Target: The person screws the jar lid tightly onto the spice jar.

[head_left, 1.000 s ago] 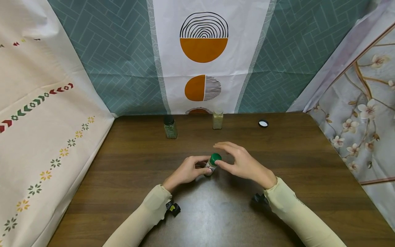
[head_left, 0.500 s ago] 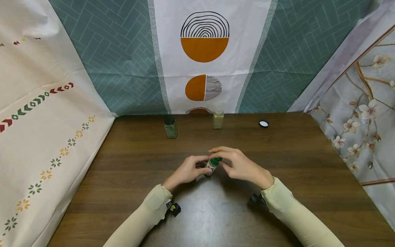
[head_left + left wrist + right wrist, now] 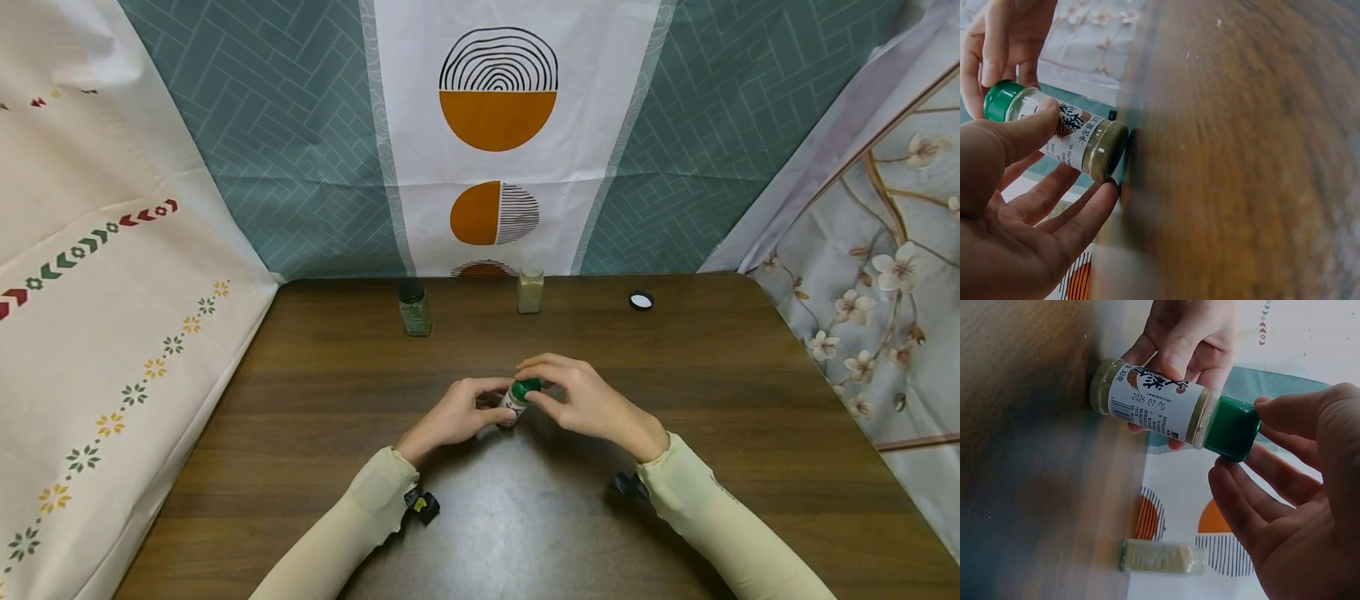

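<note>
A small clear spice jar (image 3: 1157,400) with a white printed label holds greenish-brown powder. Its green cap (image 3: 1233,428) is on top. My left hand (image 3: 448,414) grips the jar's body, the thumb (image 3: 1032,131) lying across the label and the fingers behind. In the head view the jar leans slightly to the right, low over the table. My right hand (image 3: 588,402) pinches the cap, with the thumb on one side and fingertips on the other. Part of the cap is hidden behind the right fingers in the head view.
Toward the back of the brown table (image 3: 322,400) stand a black-capped jar of green flakes (image 3: 416,315) and a pale powder jar (image 3: 529,293). A round black lid (image 3: 641,301) with a white inside lies at back right. Patterned cloths hang around.
My right hand moved left and closed its fingers and thumb around the green cap, then shifted slightly back to the right. The left hand and the jar have stayed in place.
</note>
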Demonstrator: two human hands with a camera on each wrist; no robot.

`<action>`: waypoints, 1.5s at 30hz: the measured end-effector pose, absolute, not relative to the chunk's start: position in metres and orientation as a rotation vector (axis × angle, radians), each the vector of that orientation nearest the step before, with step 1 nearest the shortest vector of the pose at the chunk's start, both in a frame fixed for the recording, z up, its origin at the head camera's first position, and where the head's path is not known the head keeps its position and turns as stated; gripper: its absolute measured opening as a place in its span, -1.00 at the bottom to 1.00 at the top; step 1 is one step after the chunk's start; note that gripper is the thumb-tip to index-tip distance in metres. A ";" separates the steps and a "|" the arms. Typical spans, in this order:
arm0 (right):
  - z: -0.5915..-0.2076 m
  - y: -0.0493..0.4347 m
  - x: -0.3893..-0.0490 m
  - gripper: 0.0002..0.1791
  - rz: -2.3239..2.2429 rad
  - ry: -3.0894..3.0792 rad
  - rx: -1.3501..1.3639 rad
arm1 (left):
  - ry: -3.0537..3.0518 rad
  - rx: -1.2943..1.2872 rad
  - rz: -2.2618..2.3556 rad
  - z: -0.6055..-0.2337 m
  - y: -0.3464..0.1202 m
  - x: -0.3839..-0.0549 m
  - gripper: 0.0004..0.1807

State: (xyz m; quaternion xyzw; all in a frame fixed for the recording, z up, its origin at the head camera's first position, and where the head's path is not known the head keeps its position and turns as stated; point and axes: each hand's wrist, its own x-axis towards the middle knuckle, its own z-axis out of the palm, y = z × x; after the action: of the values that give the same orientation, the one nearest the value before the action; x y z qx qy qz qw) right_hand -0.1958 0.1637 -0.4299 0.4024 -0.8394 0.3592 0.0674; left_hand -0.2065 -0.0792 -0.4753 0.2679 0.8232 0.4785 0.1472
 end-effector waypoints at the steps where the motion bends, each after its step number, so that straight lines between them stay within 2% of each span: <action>1: -0.430 0.164 -0.196 -0.73 1.085 -2.528 1.206 | 2.368 0.771 1.375 -0.475 -0.079 -0.207 -0.48; 24: -0.434 0.169 -0.195 -0.56 1.063 -2.547 1.161 | 2.335 0.792 1.388 -0.475 -0.078 -0.205 -0.47; 31: -0.433 0.167 -0.193 -0.64 1.070 -2.471 1.328 | 2.338 0.790 1.390 -0.476 -0.079 -0.204 -0.47; 45: -0.434 0.164 -0.197 -0.69 1.056 -2.500 1.259 | 2.436 0.760 1.357 -0.475 -0.075 -0.205 -0.54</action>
State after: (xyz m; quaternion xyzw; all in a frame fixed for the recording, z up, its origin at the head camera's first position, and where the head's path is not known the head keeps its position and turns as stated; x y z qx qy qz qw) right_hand -0.1968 0.1644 -0.4339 0.4197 -0.8333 0.3520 0.0747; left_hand -0.2051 -0.0749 -0.4755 0.2607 0.8363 0.4657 0.1253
